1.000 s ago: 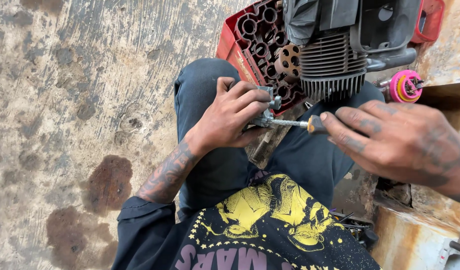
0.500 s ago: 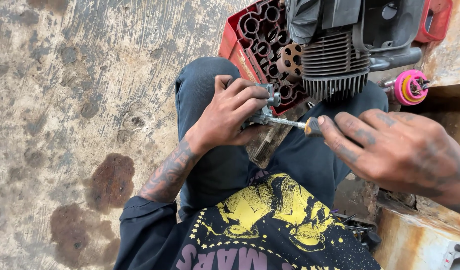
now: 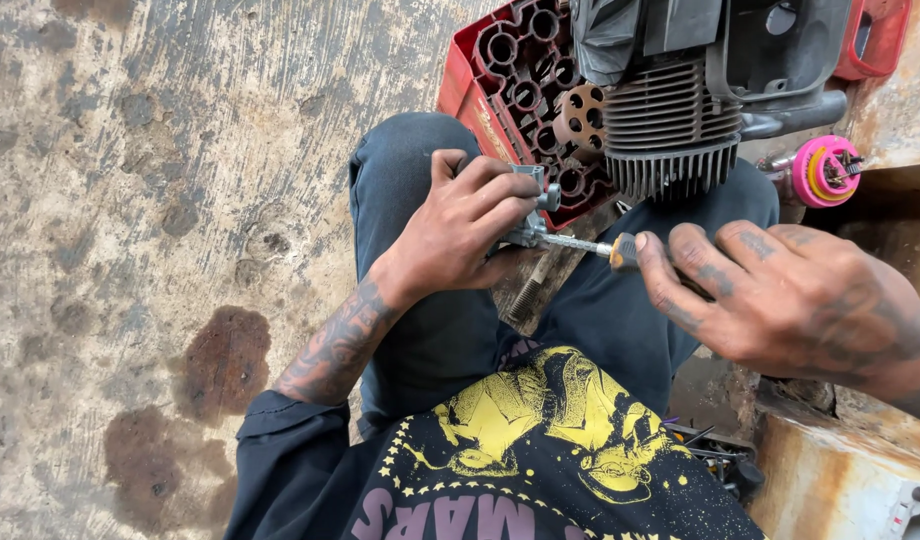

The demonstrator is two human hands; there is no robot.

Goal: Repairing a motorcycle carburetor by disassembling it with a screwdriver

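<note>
Screwdriver work is in hand: the right hand is curled around the tool's handle, fingertips pinched near the collar where the orange-and-black grip meets the shaft, and the shaft runs leftward from it into a small grey metal part. That part sits in the left hand, clenched between thumb and curled fingers just above the person's knee — not resting on any counter, so the left hand alone takes the turning force.

To do this step well, my judgement is that the shaft should stay in line with the screw rather than angling off, the right hand pressing in toward the left as it turns so the tip does not ride out of the slot. The left hand would do better braced against the thigh, dark trousers giving it something steady. The tip's seat in the screw head is hidden by the fingers, so I cannot tell how well it is engaged.

Just beyond the left hand lies a red plastic housing with round ribbed sockets. Beyond the right hand stands a small engine with dark cooling fins, and to that hand's far side, a pink and yellow spool. Below everything is stained concrete floor.
</note>
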